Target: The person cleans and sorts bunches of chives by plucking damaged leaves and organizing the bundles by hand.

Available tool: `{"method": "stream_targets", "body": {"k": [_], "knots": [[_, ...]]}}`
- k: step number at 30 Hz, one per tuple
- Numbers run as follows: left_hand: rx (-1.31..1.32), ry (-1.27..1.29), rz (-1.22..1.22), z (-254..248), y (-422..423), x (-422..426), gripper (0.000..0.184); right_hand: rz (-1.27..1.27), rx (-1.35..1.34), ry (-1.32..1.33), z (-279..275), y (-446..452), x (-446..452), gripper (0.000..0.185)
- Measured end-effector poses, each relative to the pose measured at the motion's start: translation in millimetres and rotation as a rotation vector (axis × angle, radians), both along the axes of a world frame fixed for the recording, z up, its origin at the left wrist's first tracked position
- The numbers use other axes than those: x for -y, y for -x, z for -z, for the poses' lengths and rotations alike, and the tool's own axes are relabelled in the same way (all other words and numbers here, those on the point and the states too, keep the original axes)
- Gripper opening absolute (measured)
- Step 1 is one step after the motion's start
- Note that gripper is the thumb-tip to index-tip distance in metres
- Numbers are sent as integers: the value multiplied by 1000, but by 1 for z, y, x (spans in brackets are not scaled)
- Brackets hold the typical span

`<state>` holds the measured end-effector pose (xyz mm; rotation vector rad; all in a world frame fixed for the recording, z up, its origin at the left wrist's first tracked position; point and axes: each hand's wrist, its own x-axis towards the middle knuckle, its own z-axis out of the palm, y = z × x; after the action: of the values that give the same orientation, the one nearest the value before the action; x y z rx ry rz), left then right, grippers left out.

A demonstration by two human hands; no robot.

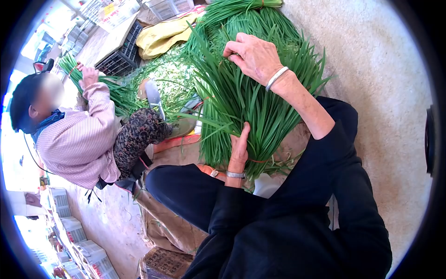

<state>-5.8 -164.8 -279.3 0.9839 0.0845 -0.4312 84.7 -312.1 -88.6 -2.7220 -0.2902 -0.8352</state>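
Note:
My left hand (239, 148), with a metal watch band at its wrist, is wrapped round a loose bunch of green garlic chives (260, 111). Its thumb shows along the near side, while the leaves hide most of its fingers. Above the leaf tips is my right hand (254, 55), a silver bangle on its wrist. Its fingers are curled in a pinch, and whatever they hold, if anything, is hidden. A thin reddish tie (260, 161) crosses the lower end of the bunch. More chives (214, 142) lie under and left of it.
At left a seated co-worker (79, 144) holds another bunch of chives (69, 67). Trimmed scraps (174, 76) cover the floor between us. Behind are a yellow sack (162, 36), a dark crate (123, 49) and piled chives (246, 9). A cardboard box (167, 264) stands at lower left.

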Motion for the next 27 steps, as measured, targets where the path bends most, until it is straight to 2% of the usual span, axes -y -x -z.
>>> {"method": "stream_targets", "body": {"k": [5, 10, 12, 14, 16, 17, 18, 20, 22, 24, 26, 27], "knots": [[4, -14, -10, -6, 2, 0, 66, -11, 67, -46, 4, -1, 3, 6], [0, -32, -43, 0, 4, 3, 66, 45, 269, -260, 9, -15, 3, 12], [-4, -39, -34, 0, 5, 3, 65, 74, 208, -320, 1, -22, 15, 14], [-12, -47, -36, -6, 6, 2, 65, 30, 364, -436, -16, -20, 29, 18], [-13, -69, -78, -11, 8, 4, 58, -149, 178, -588, -44, 9, 31, 13], [-16, -68, -81, -12, 8, 3, 58, -359, 100, -651, -50, 18, 35, 23], [-4, -72, -69, -12, 7, 2, 55, -363, 97, -649, -63, 33, 40, 23], [2, -76, -60, -13, 6, 1, 52, -783, -751, -566, -83, 65, 43, 26], [-13, -82, -42, -15, 5, 4, 45, -835, -977, -613, -80, 75, 29, 28], [-17, -98, -52, -17, 6, 5, 44, -748, -979, -603, -74, 71, 22, 26], [-21, -116, -70, -15, 7, 4, 43, -565, -703, -596, -55, 58, 15, 23], [-28, -142, -51, -10, 6, 2, 42, -493, -386, -483, -37, 46, 13, 20]]}}
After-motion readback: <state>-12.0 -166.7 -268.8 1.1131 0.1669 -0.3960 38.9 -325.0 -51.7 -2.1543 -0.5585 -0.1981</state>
